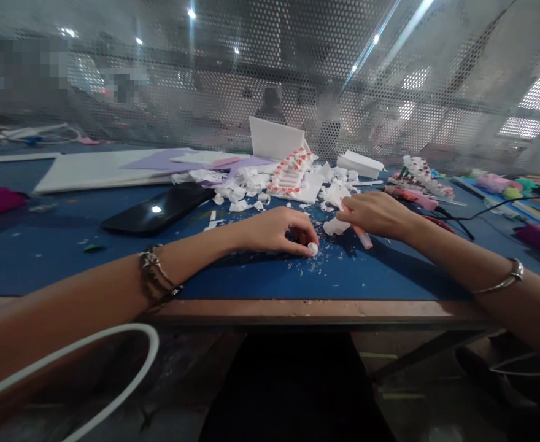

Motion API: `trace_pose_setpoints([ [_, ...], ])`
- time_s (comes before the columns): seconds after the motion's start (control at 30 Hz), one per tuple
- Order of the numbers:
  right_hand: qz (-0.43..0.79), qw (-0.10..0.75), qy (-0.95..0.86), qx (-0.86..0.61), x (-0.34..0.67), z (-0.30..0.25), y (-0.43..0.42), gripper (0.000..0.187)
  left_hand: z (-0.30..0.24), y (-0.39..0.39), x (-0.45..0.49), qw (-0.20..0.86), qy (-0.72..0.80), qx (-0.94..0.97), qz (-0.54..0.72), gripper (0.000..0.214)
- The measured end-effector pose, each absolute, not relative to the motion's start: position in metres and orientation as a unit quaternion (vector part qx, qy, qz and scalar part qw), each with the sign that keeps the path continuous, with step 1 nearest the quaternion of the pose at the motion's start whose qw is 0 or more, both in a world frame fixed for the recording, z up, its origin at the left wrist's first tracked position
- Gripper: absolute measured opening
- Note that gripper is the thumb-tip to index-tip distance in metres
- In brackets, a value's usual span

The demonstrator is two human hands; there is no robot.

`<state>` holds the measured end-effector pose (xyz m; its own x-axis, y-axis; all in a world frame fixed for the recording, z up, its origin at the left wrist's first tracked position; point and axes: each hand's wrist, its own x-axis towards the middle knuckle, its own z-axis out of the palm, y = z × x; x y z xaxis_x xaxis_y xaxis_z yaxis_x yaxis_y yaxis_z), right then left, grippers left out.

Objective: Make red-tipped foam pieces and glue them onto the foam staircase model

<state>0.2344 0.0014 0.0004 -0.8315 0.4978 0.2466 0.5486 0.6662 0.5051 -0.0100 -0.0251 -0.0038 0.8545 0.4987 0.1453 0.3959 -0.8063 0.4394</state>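
Observation:
My left hand [277,230] rests on the blue mat [251,276], fingers curled, pinching a small white foam piece [313,248] against the mat. My right hand [375,213] is closed around a pink craft knife [361,234], whose end sticks out below the fingers. A white foam scrap [335,226] lies right under that hand. White shavings are scattered on the mat between the hands. Behind them stands a white foam model with red dots [291,172], ringed by cut foam scraps [242,187].
A black phone [159,209] lies left of the scraps. White and purple sheets [108,167] lie at the back left. A white block [359,163], a pink tool with black cable [415,197] and coloured pieces sit to the right. A perforated screen [270,73] stands behind the table.

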Motion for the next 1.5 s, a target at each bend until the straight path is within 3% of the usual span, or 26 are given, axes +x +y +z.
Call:
trace_pose_setpoints([
  [0.07,-0.285,0.093,-0.906,-0.3,0.236,0.006,-0.005,0.013,-0.006,-0.026,-0.01,0.201,0.238,0.94,0.14,0.02],
  [0.2,-0.152,0.319,-0.882,-0.313,0.23,0.012,-0.024,0.011,-0.011,-0.027,-0.01,0.205,0.258,0.929,0.168,0.02],
  [0.3,0.038,0.427,-0.863,-0.267,0.216,0.01,-0.04,0.026,-0.012,-0.028,-0.009,0.224,0.28,0.918,0.169,0.021],
  [0.4,0.239,0.491,-0.804,-0.234,0.199,0.004,-0.051,0.017,-0.011,-0.029,-0.009,0.235,0.284,0.915,0.167,0.021],
  [0.5,0.315,0.49,-0.769,-0.262,0.187,-0.005,-0.052,0.024,-0.011,-0.028,-0.009,0.227,0.281,0.919,0.157,0.019],
  [0.67,0.41,0.419,-0.765,-0.268,0.179,-0.023,-0.042,0.026,-0.01,-0.025,-0.01,0.23,0.287,0.92,0.138,0.021],
  [1.5,0.404,0.377,-0.771,-0.318,0.176,-0.022,-0.043,0.019,-0.011,-0.021,-0.013,0.217,0.249,0.933,0.141,0.017],
])
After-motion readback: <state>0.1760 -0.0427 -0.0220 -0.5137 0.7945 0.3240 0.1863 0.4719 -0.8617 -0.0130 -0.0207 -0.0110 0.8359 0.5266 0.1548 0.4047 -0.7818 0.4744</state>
